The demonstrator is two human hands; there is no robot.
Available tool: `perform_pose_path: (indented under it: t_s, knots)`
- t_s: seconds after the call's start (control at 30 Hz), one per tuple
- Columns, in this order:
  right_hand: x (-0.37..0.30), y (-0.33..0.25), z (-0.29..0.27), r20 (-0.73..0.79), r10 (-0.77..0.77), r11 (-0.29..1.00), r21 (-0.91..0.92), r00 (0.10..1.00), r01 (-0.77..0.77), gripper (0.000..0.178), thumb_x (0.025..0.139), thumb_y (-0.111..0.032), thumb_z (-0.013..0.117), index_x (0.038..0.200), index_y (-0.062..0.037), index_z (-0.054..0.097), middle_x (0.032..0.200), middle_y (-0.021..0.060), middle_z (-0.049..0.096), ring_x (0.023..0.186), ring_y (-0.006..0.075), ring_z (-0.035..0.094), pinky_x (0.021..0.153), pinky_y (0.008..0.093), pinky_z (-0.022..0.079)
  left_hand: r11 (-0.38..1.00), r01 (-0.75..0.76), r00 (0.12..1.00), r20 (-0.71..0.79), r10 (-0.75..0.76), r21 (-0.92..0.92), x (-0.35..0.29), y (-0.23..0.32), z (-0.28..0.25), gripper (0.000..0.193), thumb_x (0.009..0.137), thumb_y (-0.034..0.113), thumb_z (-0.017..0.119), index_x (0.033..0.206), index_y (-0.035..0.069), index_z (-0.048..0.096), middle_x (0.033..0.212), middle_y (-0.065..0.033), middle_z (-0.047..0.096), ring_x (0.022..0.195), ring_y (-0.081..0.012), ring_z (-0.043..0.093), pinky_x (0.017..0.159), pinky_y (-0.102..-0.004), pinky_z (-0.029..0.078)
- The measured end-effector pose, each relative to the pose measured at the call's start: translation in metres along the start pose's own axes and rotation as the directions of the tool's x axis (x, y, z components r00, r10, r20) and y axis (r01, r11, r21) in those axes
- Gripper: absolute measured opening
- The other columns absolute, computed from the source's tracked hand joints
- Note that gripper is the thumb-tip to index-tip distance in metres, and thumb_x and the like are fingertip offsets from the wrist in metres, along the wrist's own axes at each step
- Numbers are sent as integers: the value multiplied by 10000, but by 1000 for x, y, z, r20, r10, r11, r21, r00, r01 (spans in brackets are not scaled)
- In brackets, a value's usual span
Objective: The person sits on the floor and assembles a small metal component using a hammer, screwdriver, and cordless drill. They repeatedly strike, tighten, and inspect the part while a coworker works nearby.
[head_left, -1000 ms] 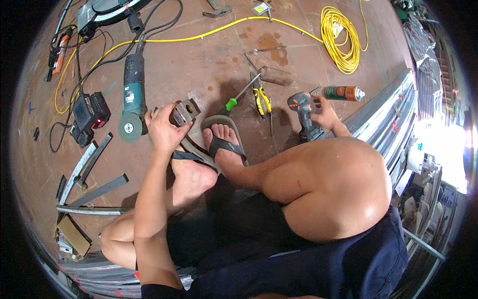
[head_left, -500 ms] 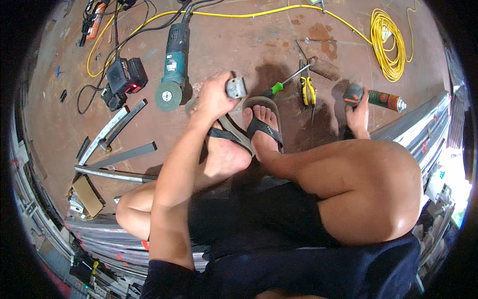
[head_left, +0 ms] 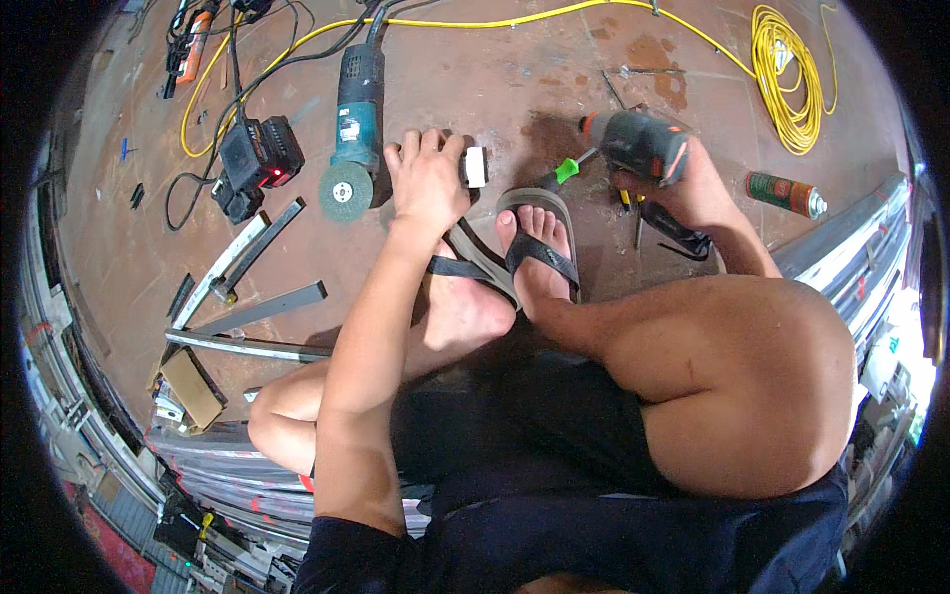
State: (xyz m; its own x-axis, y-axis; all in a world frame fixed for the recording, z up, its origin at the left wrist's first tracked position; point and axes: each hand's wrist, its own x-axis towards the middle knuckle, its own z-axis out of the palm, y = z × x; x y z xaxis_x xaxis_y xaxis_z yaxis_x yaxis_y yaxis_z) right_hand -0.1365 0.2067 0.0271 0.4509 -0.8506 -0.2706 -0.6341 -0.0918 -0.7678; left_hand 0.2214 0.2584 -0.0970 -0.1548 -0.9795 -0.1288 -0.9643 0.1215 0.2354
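My left hand [head_left: 427, 183] is closed round a short metal piece [head_left: 476, 167] with a bright, pale face, just ahead of my sandalled feet. Most of that piece is hidden behind the fingers. A dark cordless drill [head_left: 641, 145] with orange accents is in my right hand [head_left: 696, 185], its front end pointing left. Below the drill, yellow-and-black pliers [head_left: 625, 201] are largely covered. Between my hands lies a screwdriver with a green-and-black handle [head_left: 565, 171], its shaft reaching toward the drill. A teal angle grinder [head_left: 356, 129] rests left of my left hand.
Several metal bars [head_left: 259, 307] lie at left, near a battery pack [head_left: 259, 153] with a red light. A spray can [head_left: 785, 193] is on its side at right. Coiled yellow cable [head_left: 787, 84] sits far right; stacked metal lengths [head_left: 851, 238] border the floor.
My right hand has brought the drill up and left from beside the spray can, over the pliers. The metal piece in my left hand has turned, showing a brighter face.
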Motion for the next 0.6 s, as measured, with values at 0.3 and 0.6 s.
perform_pose_path:
  t_s: [0.3, 0.6]
  knots:
    - [9, -28, 16, 55, 67, 997, 31, 996, -69, 433, 882, -150, 1027, 1236, -48, 800, 1038, 13, 818, 924, 142, 719, 884, 364, 627, 976, -146, 986, 107, 130, 159, 25, 10, 9, 360, 871, 278, 883, 1186, 108, 841, 1196, -87, 834, 1248, -304, 722, 1131, -532, 450]
    - [3, -52, 18, 184, 86, 996, 4, 979, -88, 678, 849, -167, 1040, 1469, -95, 776, 1304, 118, 847, 1141, 207, 775, 1066, 406, 615, 938, -56, 994, -105, 21, -342, 6, 9, 35, 613, 705, 193, 998, 1293, 179, 825, 1229, -58, 847, 1282, -297, 678, 1140, -504, 421]
